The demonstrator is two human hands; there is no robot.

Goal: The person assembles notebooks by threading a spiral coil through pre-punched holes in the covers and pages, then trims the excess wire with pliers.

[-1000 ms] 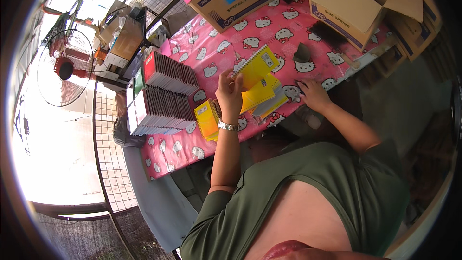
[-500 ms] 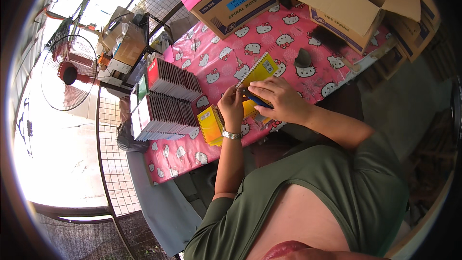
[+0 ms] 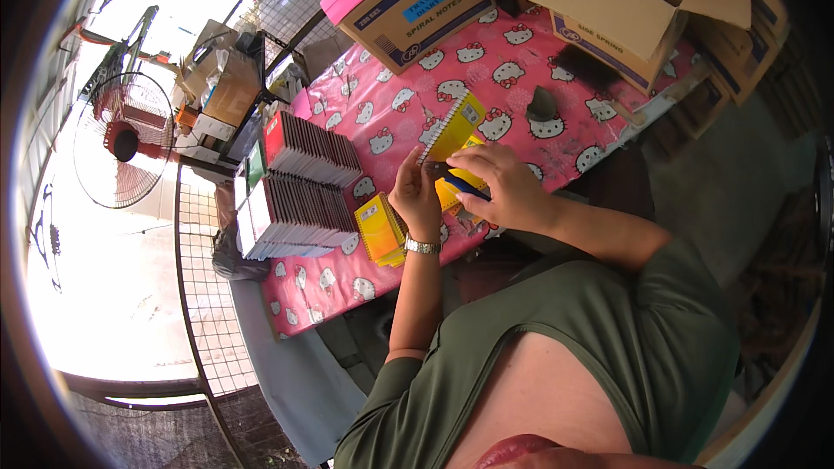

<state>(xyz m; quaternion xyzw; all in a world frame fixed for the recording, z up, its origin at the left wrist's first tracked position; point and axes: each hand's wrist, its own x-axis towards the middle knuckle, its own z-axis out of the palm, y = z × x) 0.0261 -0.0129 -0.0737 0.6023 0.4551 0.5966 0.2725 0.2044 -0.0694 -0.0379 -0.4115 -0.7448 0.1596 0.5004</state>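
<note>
My left hand (image 3: 417, 194) is closed, its fingertips pinching the lower end of a yellow spiral notebook (image 3: 462, 126) by its coil. In my right hand (image 3: 508, 187) is a pair of blue-handled pliers (image 3: 465, 183). The dark jaws of the pliers meet the coil's end beside my left fingertips; whether they grip the wire is too small to tell. More yellow notebooks partly show beneath my hands. Next to my left wrist lies a small stack of yellow spiral notebooks (image 3: 380, 227).
Tall rows of spiral notebooks (image 3: 304, 208) stand on the pink patterned tablecloth (image 3: 382, 113) at the left. Cardboard boxes (image 3: 426, 13) line the far side, one open box (image 3: 608, 26) among them. A dark grey object (image 3: 541, 104) and a brush (image 3: 591, 69) lie right. Beyond the table stands a fan (image 3: 124, 141).
The yellow notebook has tilted a little, and more yellow shows beneath it. My right hand has shifted slightly, with the pliers still at the coil's end.
</note>
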